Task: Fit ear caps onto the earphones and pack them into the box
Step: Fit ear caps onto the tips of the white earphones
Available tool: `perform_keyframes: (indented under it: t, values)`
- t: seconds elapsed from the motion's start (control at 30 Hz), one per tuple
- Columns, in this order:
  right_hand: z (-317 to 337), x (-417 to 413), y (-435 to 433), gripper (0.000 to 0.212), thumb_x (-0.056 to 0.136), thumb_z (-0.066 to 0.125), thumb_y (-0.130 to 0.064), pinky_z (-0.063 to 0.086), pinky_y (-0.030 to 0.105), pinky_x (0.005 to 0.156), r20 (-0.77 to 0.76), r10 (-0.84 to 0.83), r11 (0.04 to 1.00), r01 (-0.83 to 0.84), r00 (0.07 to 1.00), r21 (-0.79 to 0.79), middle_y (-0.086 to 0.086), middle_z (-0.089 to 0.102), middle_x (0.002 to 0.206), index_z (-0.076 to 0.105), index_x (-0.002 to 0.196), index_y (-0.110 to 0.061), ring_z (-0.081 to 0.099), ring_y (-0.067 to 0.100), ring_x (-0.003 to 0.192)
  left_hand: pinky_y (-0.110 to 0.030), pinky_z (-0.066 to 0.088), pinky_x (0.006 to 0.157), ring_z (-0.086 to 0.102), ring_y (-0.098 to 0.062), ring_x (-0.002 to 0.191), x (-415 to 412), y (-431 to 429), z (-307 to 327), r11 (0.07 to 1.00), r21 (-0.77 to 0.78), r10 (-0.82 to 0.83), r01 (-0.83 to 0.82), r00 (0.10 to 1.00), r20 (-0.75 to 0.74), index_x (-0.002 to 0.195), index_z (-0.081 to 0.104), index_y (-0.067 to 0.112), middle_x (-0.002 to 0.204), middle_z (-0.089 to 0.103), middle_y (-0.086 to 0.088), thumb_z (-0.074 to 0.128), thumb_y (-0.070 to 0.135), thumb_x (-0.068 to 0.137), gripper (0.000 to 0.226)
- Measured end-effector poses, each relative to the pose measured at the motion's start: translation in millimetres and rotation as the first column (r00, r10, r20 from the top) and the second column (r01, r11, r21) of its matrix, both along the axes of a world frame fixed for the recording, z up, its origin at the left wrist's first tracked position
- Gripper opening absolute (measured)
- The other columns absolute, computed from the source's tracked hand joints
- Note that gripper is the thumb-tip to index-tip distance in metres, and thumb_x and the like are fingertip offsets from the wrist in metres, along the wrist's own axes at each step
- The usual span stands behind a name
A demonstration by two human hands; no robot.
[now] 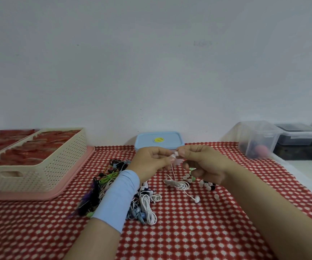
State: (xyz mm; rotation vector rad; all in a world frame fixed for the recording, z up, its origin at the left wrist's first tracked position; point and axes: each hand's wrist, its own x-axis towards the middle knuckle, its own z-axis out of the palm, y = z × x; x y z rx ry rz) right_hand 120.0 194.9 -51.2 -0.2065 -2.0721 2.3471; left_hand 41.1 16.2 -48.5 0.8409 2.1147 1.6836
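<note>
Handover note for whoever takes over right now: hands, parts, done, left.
Left hand pinches one bud of the white earphone; right hand pinches an ear cap against it.
Its second bud lies on the cloth; loose ear caps beside it, earphone pile by the left forearm.
Blue box at the back, lid on.
Nothing visibly packed.
Left: seat this cap, check the second bud, pack, then the pile.

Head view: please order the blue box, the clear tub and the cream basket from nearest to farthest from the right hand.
1. Blue box, just behind the right hand.
2. Clear tub, back right.
3. Cream basket, far left.
</note>
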Motion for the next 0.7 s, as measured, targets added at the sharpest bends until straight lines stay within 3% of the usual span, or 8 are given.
perform_keyframes:
  t: [0.3,0.57,0.7]
  values:
    - [2.9,2.4,-1.2,0.026,0.08,0.072,-0.023,0.034,0.016,0.038,-0.019,-0.023,0.998,0.024,1.0,0.055,0.008,0.075,0.091,0.077,0.099,-0.005,0.06,0.014,0.062,-0.024,0.057,0.073,0.069,-0.011,0.07,0.3,-1.3,-1.0,0.999,0.033,-0.003,0.002,0.999,0.033,0.091,0.074,0.015,0.08,0.077,-0.002,0.075,0.009,0.084,0.01]
    - [1.3,3.0,-0.9,0.028,0.079,0.074,-0.026,0.037,0.018,0.04,-0.055,-0.037,0.99,0.044,0.998,0.135,0.016,0.076,0.099,0.079,0.097,-0.005,0.062,0.014,0.064,-0.019,0.056,0.077,0.074,-0.021,0.084,2.5,-0.9,-1.6,1.0,0.005,-0.031,0.031,0.999,-0.018,0.094,0.075,0.015,0.088,0.077,-0.004,0.079,0.013,0.08,0.014]
    - [1.3,3.6,-0.4,0.017,0.08,0.073,-0.022,0.037,0.018,0.04,-0.078,-0.029,0.996,0.036,0.997,0.087,0.014,0.075,0.09,0.081,0.088,-0.01,0.063,0.013,0.064,-0.016,0.054,0.07,0.073,-0.012,0.077,6.2,1.1,-0.6,0.997,0.076,-0.024,0.021,0.999,0.042,0.09,0.074,0.015,0.083,0.077,0.001,0.075,0.007,0.083,0.011]
